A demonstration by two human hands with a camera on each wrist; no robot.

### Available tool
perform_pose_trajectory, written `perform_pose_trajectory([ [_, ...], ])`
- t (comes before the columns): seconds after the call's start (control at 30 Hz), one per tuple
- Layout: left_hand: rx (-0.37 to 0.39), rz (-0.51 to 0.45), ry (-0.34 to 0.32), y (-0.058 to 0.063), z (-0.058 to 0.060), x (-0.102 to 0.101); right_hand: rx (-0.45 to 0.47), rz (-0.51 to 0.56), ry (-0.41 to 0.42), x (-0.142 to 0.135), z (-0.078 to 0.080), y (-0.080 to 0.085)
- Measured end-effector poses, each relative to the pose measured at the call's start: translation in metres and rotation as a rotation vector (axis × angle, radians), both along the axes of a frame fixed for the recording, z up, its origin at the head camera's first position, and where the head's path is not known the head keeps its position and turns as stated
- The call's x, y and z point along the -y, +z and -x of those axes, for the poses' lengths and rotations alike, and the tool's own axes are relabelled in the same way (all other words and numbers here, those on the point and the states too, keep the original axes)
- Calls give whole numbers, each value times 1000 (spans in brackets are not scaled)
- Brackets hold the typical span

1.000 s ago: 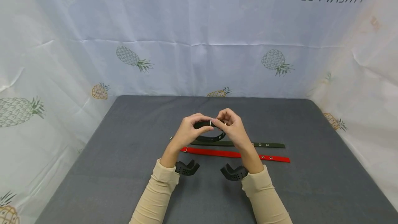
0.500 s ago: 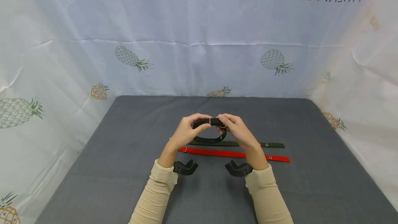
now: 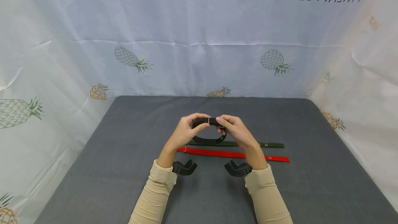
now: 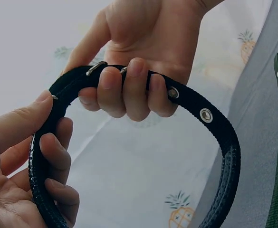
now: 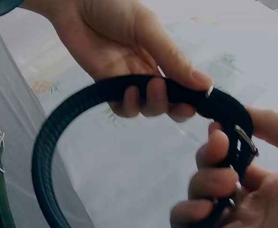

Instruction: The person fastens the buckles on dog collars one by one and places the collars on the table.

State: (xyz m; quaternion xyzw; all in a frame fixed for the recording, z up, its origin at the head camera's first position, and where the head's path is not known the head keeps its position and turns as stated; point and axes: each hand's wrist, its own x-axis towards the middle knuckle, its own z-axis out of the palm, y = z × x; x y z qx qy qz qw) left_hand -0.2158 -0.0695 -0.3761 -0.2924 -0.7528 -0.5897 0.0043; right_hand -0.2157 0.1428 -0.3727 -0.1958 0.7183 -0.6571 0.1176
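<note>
A black collar [image 3: 209, 141] is bent into a buckled loop, held up over the table between both hands. My left hand [image 3: 183, 132] grips its left part, with the thumb at a slim metal keeper loop [image 5: 210, 90]. On the other side of that loop, my right hand [image 3: 239, 132] pinches the band near the metal buckle [image 5: 245, 140], fingers curled through the ring of the collar. Metal eyelets [image 4: 206, 115] run along the strap past the right fingers in the left wrist view. Parts of the buckle are hidden behind those fingers.
A red collar [image 3: 214, 153] and, behind it, a dark green collar [image 3: 273, 145] lie stretched out on the grey table [image 3: 140, 120], below the hands. White curtains [image 3: 199, 65] with pineapple prints stand around the table's back and sides.
My right hand has shifted slightly right and turned, its fingers coming down from over the buckle onto the band. The left hand keeps its grip with hardly any movement.
</note>
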Motion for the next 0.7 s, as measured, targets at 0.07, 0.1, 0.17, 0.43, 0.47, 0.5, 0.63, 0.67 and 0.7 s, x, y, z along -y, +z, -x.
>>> perform_pose_trajectory([
  [0.07,2,3,-4,-1,0,0,-22,3,-11,2,0,-1],
  [0.1,5,5,-4,-1,0,-1,-32,6,-14,3,-1,-1],
  [0.17,6,8,-4,-2,0,-1,-34,4,-27,4,-1,-1],
  [0.43,1,-23,22,-2,1,-1,52,10,-58,2,1,-2],
  [0.47,3,-26,32,-2,1,-1,57,12,-50,1,1,-2],
  [0.5,8,-33,40,-2,1,0,66,18,-43,-1,2,-3],
  [0.63,28,-70,76,-1,2,2,94,24,6,-5,6,-7],
  [0.67,31,-83,84,-1,2,2,98,31,21,-6,7,-8],
  [0.7,31,-97,91,-1,2,2,107,40,30,-7,8,-9],
])
